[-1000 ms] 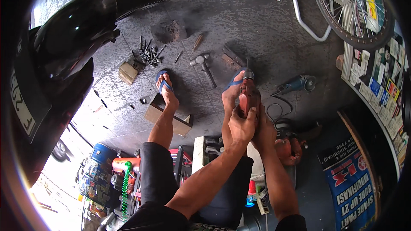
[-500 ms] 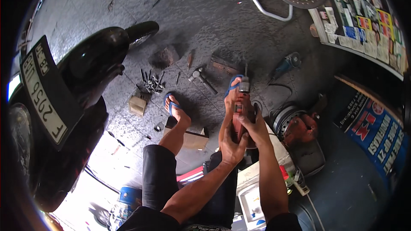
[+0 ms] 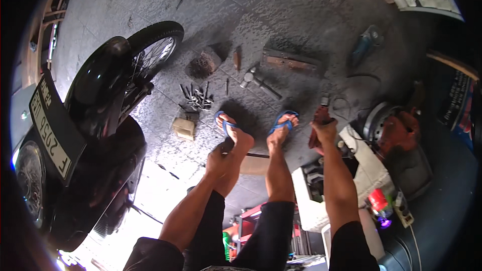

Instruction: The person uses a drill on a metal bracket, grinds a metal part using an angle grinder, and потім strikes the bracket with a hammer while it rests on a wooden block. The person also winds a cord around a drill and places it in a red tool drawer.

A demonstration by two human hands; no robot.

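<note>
My right hand (image 3: 325,131) is wrapped round a red power drill (image 3: 315,138), held low to the right of my right foot with its metal chuck pointing away from me. My left hand (image 3: 219,161) is down beside my left shin, by a dark patch at the end of a cardboard box (image 3: 255,164) that my leg partly covers. Its fingertips are too dark to make out. Ahead of my left foot, several dark drill bits or rods (image 3: 198,96) lie in a loose pile. A hammer (image 3: 261,83) rests beyond my feet.
A black motorcycle (image 3: 100,100) stands at left. On the floor lie a small cardboard box (image 3: 184,128), a metal block (image 3: 291,61), a wooden-coloured handle (image 3: 237,59) and a blue angle grinder (image 3: 365,45). At right are a red machine (image 3: 399,138) with a disc and a power strip (image 3: 403,211).
My left hand has let go of the drill and moved left, down to my left shin. My right hand has carried the drill to the right. The view has shifted.
</note>
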